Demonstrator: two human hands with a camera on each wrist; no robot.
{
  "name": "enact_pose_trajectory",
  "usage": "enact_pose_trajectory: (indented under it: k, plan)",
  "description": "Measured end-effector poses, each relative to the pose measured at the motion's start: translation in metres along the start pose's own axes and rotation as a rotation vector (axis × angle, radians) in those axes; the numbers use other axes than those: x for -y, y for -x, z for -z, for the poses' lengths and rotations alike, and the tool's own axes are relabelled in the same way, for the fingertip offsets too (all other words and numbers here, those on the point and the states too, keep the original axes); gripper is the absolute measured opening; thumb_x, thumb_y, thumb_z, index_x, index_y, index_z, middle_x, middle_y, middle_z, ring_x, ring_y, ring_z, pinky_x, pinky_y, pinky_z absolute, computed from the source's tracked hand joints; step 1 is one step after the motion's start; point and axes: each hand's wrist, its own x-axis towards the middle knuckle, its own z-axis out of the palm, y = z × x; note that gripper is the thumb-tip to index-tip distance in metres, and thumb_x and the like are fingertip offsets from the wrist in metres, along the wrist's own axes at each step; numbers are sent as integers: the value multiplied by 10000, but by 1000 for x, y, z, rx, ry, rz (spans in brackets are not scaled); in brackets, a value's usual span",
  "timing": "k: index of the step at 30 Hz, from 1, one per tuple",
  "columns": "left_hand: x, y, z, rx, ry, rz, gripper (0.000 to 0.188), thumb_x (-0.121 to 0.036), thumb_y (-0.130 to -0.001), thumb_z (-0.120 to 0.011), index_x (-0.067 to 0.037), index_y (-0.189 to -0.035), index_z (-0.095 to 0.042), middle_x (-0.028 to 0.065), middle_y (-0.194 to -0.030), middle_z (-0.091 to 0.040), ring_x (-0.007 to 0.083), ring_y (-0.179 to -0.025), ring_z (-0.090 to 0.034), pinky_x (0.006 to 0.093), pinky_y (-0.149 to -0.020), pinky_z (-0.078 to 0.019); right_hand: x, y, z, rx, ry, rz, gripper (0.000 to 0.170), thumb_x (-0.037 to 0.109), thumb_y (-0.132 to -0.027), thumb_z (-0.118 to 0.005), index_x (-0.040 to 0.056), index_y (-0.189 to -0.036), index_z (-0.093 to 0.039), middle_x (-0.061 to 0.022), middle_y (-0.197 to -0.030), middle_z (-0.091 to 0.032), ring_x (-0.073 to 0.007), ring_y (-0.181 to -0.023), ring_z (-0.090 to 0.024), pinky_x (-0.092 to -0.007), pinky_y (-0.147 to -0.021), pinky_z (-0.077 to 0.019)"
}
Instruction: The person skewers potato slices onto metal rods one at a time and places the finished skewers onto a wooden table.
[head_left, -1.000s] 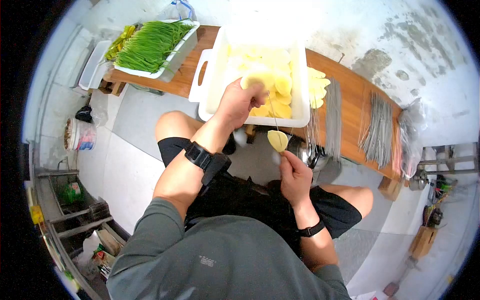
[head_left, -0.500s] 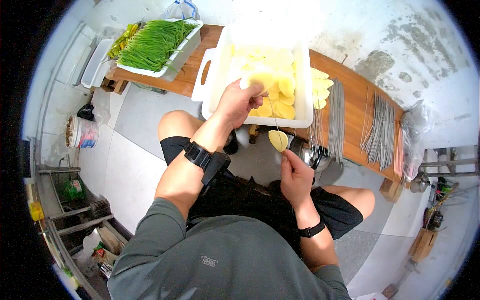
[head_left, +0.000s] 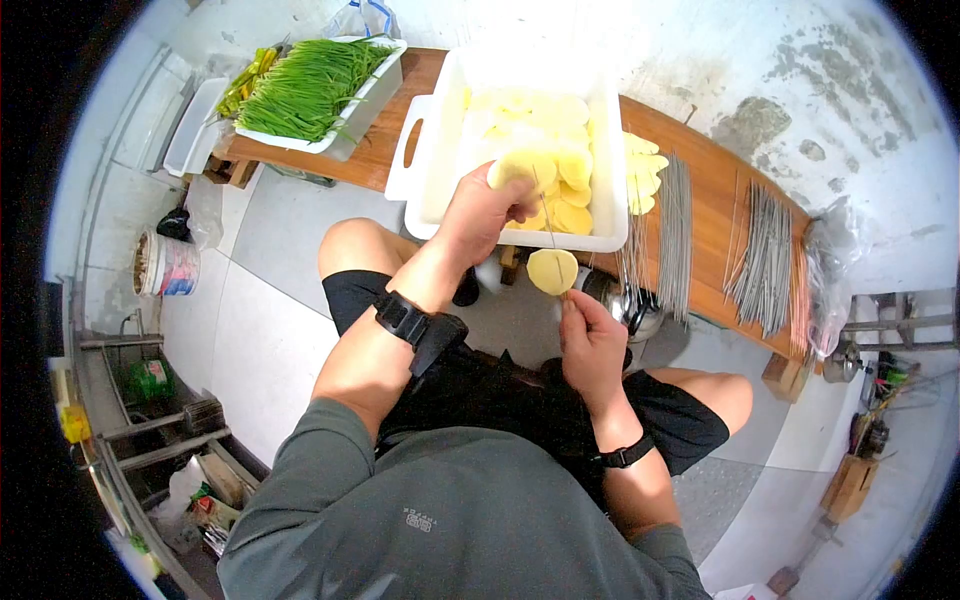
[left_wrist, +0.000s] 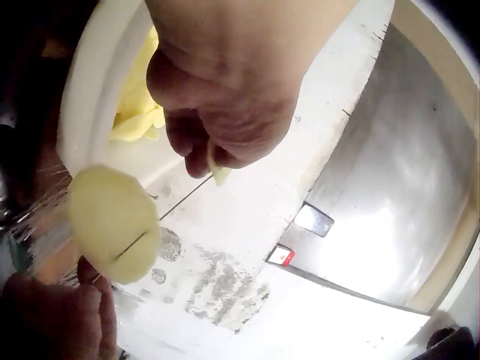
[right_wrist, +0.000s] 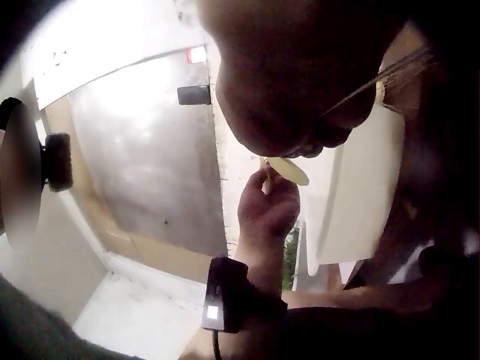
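My left hand (head_left: 480,212) pinches a thin round potato slice (head_left: 525,168) over the near part of a white tub (head_left: 420,215). Below and to the right, my right hand (head_left: 593,348) grips the lower end of a thin metal skewer (head_left: 547,225) between thumb and fingers. One potato slice (left_wrist: 112,225) is threaded on that skewer near the right fingertips, its face crossed by the metal in the left wrist view. The skewer's upper end overlaps the slice in the left hand. Many loose yellow slices (head_left: 572,218) lie in the tub.
On the wooden bench (head_left: 700,225), right of the tub, lie threaded slices (head_left: 642,175) and bundles of metal skewers (head_left: 675,235). A tray of green chives (head_left: 310,95) stands at the left end. A metal pot (head_left: 645,318) sits below the bench.
The slice on the skewer has turned to show its broad face. My left hand and its slice have shifted slightly right, and the skewer's upper end now overlaps that slice further.
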Motion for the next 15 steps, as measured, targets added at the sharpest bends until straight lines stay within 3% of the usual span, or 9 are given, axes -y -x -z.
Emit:
enact_pose_trajectory:
  k: [7,9,15]
  plan:
    - [2,-3,-8,-64,44,-108,191,-97,-903,-591,-24,-1080,-592,41,-929,-653,116,-731,-600,245,-638,-470,-3,-1,0,-1,-73,-23,210,101,-946,-570,-60,-1062,-639,50,-672,-530,-25,-575,-438,-197,-502,-351]
    - [2,-3,-9,-77,-3,-128,183,-99,-901,-596,-18,-1065,-595,43,-908,-650,113,-722,-597,248,-634,-469,0,-1,2,23,-63,-106,214,104,-925,-597,-49,-1067,-643,-59,-833,-677,-84,-744,-570,-244,-685,-475]
    - [-1,-5,-6,-88,-143,-140,174,-104,-897,-609,-1,-1037,-599,49,-837,-641,111,-664,-582,253,-598,-470,-2,-1,3,33,-45,-109,224,114,-925,-593,-50,-1070,-642,-57,-812,-671,-78,-730,-560,-242,-673,-471]
